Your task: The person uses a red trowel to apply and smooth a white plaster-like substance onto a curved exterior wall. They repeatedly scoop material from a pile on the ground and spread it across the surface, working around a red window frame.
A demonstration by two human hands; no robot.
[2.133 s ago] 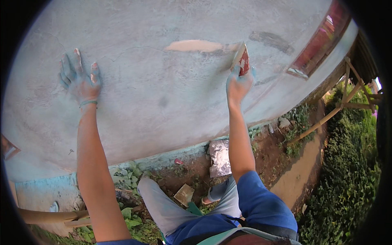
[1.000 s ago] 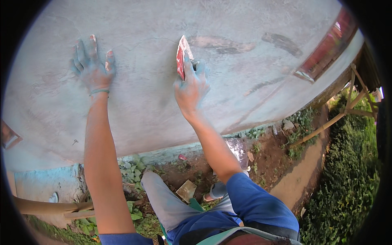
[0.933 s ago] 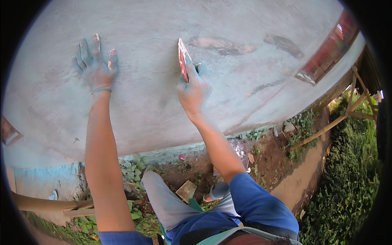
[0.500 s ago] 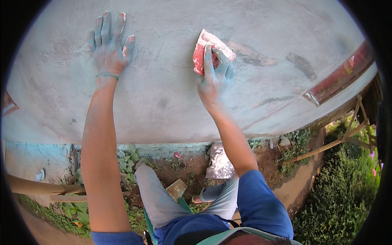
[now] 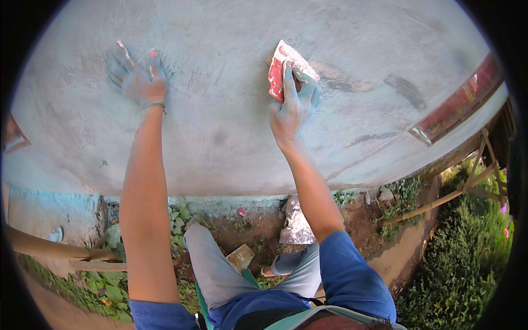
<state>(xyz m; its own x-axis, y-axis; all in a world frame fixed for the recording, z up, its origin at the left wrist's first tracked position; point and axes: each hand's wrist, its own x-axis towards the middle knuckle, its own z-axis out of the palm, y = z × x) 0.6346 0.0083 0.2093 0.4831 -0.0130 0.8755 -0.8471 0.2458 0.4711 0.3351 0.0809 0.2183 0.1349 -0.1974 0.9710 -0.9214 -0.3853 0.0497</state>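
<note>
My right hand (image 5: pixel 296 105) grips a red plastering float (image 5: pixel 276 82) with a pointed end, smeared with white paste. The float lies against the blue-grey wall (image 5: pixel 220 110). To the left, my left hand (image 5: pixel 137 80) rests at the wall with its fingers apart and nothing in them. Its thumb and index finger carry white paste, and both hands are coated in pale blue dust. A thin green band (image 5: pixel 154 105) circles my left wrist. Dark patches (image 5: pixel 405 91) mark the wall right of the float.
Red-framed openings (image 5: pixel 459 102) interrupt the wall at right and far left. Below are a crumpled silvery sheet (image 5: pixel 297 223), a flat tile (image 5: pixel 240 257) and plants. Wooden poles (image 5: pixel 426 209) cross at right, and a thick pole (image 5: pixel 55 245) at left. Dense bushes (image 5: pixel 445 269) grow lower right.
My left hand has moved down the wall and turned, its fingers now leaning leftward. The right hand, with the float, has shifted slightly to the right.
</note>
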